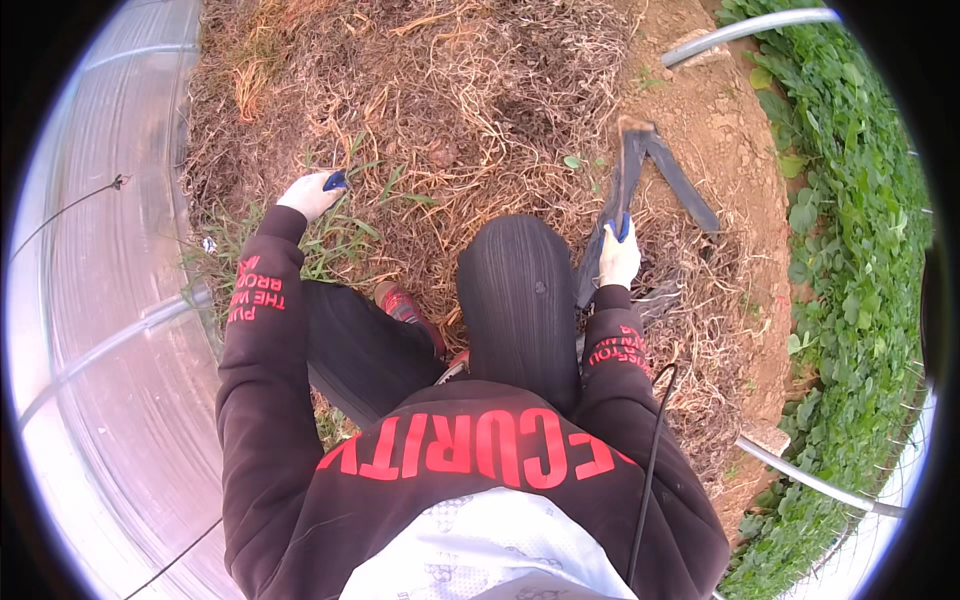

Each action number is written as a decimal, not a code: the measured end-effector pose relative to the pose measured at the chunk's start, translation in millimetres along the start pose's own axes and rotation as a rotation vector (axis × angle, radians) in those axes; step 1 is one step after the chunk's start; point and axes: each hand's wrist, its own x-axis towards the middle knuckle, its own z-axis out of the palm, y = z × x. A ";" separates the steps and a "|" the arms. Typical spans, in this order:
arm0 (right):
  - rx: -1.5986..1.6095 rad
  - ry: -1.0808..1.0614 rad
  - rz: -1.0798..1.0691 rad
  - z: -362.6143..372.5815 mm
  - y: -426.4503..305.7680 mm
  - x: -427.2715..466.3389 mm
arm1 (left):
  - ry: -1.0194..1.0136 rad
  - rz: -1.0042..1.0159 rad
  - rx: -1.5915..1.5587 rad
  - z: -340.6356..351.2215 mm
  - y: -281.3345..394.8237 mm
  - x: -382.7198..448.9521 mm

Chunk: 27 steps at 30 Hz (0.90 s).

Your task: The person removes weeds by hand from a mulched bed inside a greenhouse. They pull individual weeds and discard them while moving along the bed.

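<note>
My left hand (309, 195), in a white glove with blue-coated fingertips, is low over the ground at the left, fingers curled. Green grass blades (352, 229) stand right beside it; whether any are in its grasp cannot be seen. My right hand (620, 255), gloved the same way, is closed on a flat black strip (630, 169), possibly flexible hose. Beyond the hand the strip bends sharply at a soil-brown fold, and its other length slants down to the right. Dry, tangled plant stems (465, 97) cover the ground before me.
Clear plastic sheeting (120, 247) over metal hoops rises at my left. Bare soil (720, 127) runs along the right, bordered by dense leafy green plants (847, 225). Metal hoop pipes (750, 34) cross there. A thin black cord (652, 465) hangs by my right arm.
</note>
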 end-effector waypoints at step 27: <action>-0.339 -0.293 0.116 16.9 125.1 -49.0 | -0.032 -0.032 0.057 25.8 52.5 -40.2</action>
